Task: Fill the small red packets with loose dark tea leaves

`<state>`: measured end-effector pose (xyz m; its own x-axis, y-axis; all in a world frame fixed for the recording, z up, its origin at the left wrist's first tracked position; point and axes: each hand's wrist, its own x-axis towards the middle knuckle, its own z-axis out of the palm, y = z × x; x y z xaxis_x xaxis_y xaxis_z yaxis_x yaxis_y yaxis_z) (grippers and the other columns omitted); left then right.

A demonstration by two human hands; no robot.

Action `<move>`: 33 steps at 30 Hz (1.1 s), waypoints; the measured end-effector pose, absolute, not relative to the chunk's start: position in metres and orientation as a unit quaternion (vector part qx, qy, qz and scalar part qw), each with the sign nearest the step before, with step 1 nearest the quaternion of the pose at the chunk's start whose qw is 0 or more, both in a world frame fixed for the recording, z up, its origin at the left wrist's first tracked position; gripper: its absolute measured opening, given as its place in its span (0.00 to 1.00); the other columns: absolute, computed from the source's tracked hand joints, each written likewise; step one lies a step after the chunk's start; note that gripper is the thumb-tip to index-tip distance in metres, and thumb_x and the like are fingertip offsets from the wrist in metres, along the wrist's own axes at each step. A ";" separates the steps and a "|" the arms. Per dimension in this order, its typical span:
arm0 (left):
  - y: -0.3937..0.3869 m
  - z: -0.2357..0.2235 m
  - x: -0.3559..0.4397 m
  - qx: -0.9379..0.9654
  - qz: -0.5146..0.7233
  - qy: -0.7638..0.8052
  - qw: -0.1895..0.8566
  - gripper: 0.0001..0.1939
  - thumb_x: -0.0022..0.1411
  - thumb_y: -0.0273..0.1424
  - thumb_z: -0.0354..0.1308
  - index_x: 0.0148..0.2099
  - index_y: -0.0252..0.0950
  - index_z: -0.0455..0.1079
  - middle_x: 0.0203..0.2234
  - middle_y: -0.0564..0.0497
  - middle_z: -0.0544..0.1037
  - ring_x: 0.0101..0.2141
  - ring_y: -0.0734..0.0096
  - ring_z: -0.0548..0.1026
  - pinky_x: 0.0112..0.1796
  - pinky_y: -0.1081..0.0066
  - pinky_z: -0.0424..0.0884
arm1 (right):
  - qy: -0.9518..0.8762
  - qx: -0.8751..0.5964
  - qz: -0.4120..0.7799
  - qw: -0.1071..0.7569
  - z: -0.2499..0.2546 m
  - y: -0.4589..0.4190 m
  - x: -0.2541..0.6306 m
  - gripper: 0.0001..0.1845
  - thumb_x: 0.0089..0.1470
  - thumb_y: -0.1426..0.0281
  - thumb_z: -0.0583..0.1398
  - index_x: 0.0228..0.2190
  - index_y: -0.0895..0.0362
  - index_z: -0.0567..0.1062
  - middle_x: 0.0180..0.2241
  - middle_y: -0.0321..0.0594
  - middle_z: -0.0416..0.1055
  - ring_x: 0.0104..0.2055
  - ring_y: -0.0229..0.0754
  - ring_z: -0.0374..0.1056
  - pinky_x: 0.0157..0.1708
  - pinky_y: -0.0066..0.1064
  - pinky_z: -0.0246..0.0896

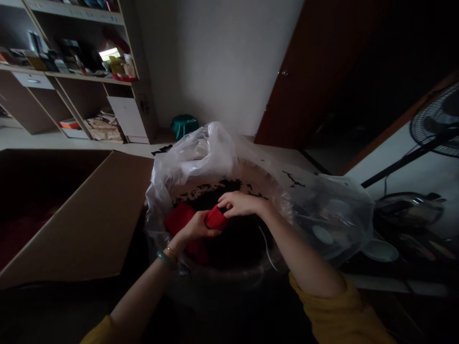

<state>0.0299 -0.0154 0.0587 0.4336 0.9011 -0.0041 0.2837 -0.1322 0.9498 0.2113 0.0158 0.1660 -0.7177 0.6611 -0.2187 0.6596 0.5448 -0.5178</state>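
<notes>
Both of my hands are over a wide round container lined with a clear plastic bag [217,148]. My left hand [197,226] is closed round a piece of red cloth [216,219]. The fingers of my right hand [238,204] pinch the cloth's upper right edge. More red fabric [179,217] hangs or lies at the left, beside my left wrist; I cannot tell whether it is the same piece. Dark scraps [229,184] lie inside the container, and its lower part is too dark to make out. A thin white cord [267,246] lies at the right side.
An open cardboard box [96,224] with red material inside stands at the left. On the right are a fan [437,119], a lidded pan [409,210] and a bowl [380,250]. A shelf unit [139,105], a green-covered stool [184,125] and a brown door [304,71] are behind.
</notes>
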 end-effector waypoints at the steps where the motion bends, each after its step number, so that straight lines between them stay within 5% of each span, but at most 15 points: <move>1: -0.016 0.059 0.030 0.691 0.300 0.436 0.492 0.21 0.38 0.35 0.67 0.35 0.29 0.69 0.22 0.57 0.69 0.24 0.78 0.63 0.25 0.77 0.60 | -0.867 -0.374 0.327 -0.039 0.167 0.018 0.208 0.16 0.44 0.75 0.60 0.38 0.55 0.80 0.31 0.34 0.74 0.31 0.36 0.69 0.31 0.25 0.61; 4: -0.016 0.061 0.030 0.703 0.293 0.441 0.476 0.23 0.38 0.36 0.67 0.38 0.29 0.69 0.24 0.55 0.71 0.25 0.75 0.65 0.26 0.76 0.62 | -0.832 -0.417 0.357 -0.080 0.165 0.021 0.199 0.18 0.42 0.76 0.60 0.38 0.57 0.79 0.22 0.32 0.72 0.24 0.35 0.67 0.24 0.22 0.57; 8: -0.013 0.061 0.026 0.714 0.305 0.443 0.448 0.27 0.39 0.36 0.68 0.42 0.29 0.69 0.29 0.52 0.74 0.29 0.71 0.68 0.30 0.73 0.65 | -0.846 -0.457 0.275 -0.017 0.157 0.020 0.192 0.14 0.35 0.77 0.62 0.30 0.60 0.80 0.21 0.34 0.73 0.25 0.37 0.68 0.22 0.22 0.54; 18: -0.011 0.055 0.021 0.693 0.334 0.450 0.454 0.24 0.40 0.38 0.67 0.39 0.29 0.69 0.26 0.54 0.72 0.27 0.74 0.67 0.28 0.75 0.63 | -0.742 -0.538 0.373 0.143 0.144 0.033 0.211 0.12 0.40 0.81 0.60 0.30 0.58 0.73 0.20 0.31 0.70 0.20 0.34 0.67 0.20 0.22 0.62; 21: -0.010 0.054 0.020 0.665 0.364 0.441 0.480 0.24 0.38 0.38 0.67 0.36 0.29 0.69 0.24 0.54 0.71 0.26 0.75 0.66 0.28 0.75 0.63 | -0.756 -0.551 0.306 0.175 0.144 0.037 0.221 0.12 0.42 0.81 0.61 0.32 0.58 0.74 0.24 0.34 0.73 0.26 0.37 0.70 0.28 0.26 0.66; 25: -0.009 0.053 0.021 0.640 0.397 0.431 0.497 0.23 0.37 0.38 0.68 0.34 0.29 0.69 0.23 0.55 0.71 0.25 0.77 0.64 0.27 0.76 0.62 | -0.850 -0.435 0.207 0.213 0.149 0.023 0.221 0.14 0.45 0.72 0.66 0.38 0.54 0.77 0.43 0.42 0.73 0.48 0.44 0.67 0.49 0.37 0.60; 28: -0.010 0.054 0.025 0.637 0.404 0.436 0.492 0.21 0.37 0.38 0.68 0.31 0.29 0.68 0.20 0.57 0.68 0.22 0.79 0.62 0.24 0.78 0.59 | -0.891 -0.378 0.201 0.153 0.147 0.009 0.210 0.19 0.42 0.60 0.69 0.37 0.55 0.78 0.46 0.46 0.71 0.53 0.49 0.62 0.52 0.39 0.57; 33: -0.015 0.058 0.035 0.621 0.390 0.414 0.540 0.20 0.38 0.36 0.67 0.32 0.30 0.68 0.19 0.57 0.68 0.21 0.80 0.63 0.23 0.78 0.61 | -0.874 -0.432 0.214 0.054 0.138 0.003 0.196 0.20 0.48 0.55 0.64 0.34 0.59 0.79 0.34 0.45 0.74 0.35 0.44 0.69 0.33 0.31 0.59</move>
